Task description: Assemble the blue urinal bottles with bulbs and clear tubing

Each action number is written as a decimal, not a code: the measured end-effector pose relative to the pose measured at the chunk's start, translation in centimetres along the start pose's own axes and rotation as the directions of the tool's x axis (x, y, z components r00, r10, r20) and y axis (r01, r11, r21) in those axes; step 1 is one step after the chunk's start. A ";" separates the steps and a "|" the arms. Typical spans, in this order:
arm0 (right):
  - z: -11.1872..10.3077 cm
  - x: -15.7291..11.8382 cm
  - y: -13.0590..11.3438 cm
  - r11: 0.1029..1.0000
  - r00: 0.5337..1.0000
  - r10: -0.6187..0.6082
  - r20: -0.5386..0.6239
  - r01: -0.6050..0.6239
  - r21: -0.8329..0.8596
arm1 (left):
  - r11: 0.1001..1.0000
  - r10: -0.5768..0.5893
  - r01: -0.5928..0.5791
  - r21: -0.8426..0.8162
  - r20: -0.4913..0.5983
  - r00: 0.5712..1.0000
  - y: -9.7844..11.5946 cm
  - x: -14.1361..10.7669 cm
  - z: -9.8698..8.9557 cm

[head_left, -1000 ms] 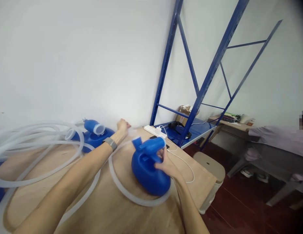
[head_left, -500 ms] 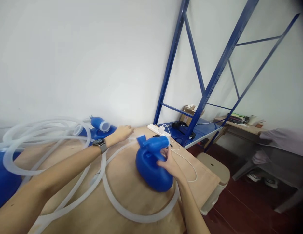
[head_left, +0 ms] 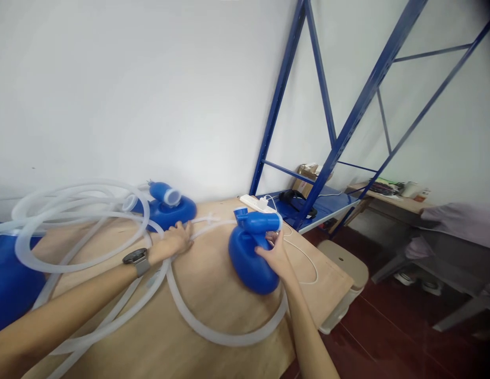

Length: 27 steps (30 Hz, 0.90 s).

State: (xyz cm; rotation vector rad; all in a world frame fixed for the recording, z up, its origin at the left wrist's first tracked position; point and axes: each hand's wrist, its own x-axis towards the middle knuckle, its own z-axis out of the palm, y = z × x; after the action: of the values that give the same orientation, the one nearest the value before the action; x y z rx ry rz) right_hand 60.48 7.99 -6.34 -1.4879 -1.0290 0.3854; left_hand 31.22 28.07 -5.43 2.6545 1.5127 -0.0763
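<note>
Below a white wall [head_left: 150, 95], the desk [head_left: 205, 279] was strewn with looped tubing [head_left: 229, 339]. Near the desk's right edge, a blue bottle [head_left: 247, 260] was gripped by the curled right hand [head_left: 277, 256]; the left hand [head_left: 177, 240] was half bent, its hold unclear.

I'm holding a bulging blue bottle [head_left: 248, 258] at a tilt, its wide, pale-rimmed mouth facing right; its base seems to rest on the wooden table [head_left: 213, 287]. Milky, translucent tubing [head_left: 225, 338] curves in front of it, looping loosely to my left.
</note>
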 end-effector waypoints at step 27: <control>-0.6 0.3 -1.9 0.997 0.882 0.023 0.471 -0.054 0.052 | 0.662 0.401 -0.545 -0.515 -0.371 0.838 7.0 4.1 -8.0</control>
State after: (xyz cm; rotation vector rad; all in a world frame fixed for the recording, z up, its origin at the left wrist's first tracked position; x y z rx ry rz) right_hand 60.41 7.68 -4.39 -1.3875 -1.3543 0.8328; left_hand 39.32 28.80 2.58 2.4415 0.6300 0.6595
